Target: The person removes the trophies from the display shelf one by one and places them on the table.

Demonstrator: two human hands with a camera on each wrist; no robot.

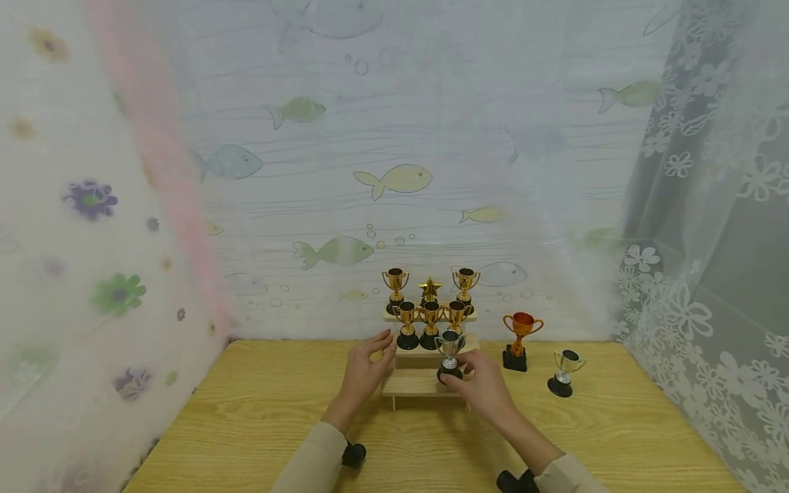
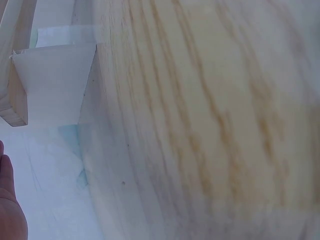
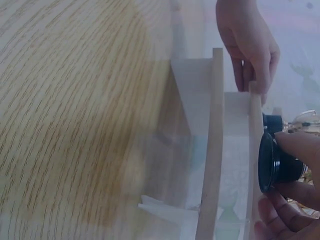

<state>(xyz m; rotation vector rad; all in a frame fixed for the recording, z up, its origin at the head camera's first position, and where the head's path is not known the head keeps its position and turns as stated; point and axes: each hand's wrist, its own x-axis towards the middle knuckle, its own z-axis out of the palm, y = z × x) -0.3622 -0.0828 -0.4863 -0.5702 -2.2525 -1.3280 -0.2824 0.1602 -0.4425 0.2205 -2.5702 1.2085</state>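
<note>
A small stepped wooden shelf (image 1: pixel 407 387) stands on the table with three tiers. My right hand (image 1: pixel 483 383) pinches a silver trophy cup (image 1: pixel 451 344) by its round black base (image 3: pixel 275 165), at the front of the middle tier. The cup is upright. At the shelf's left side is my left hand (image 1: pixel 364 366), its fingers loosely extended around the end of the middle tier (image 3: pixel 256 120); whether they press on it is unclear. Several gold trophy cups (image 1: pixel 407 315) fill the back of the middle tier. Two gold cups and a gold star trophy (image 1: pixel 429 287) occupy the top tier.
Right of the shelf, a bronze-orange trophy cup (image 1: pixel 522 332) stands on a square black base. Beside it is another silver trophy cup (image 1: pixel 566 373). Fish-patterned fabric (image 1: pixel 394 178) hangs behind the wooden table (image 1: pixel 246 411). A lace curtain (image 1: pixel 696 308) borders the right side.
</note>
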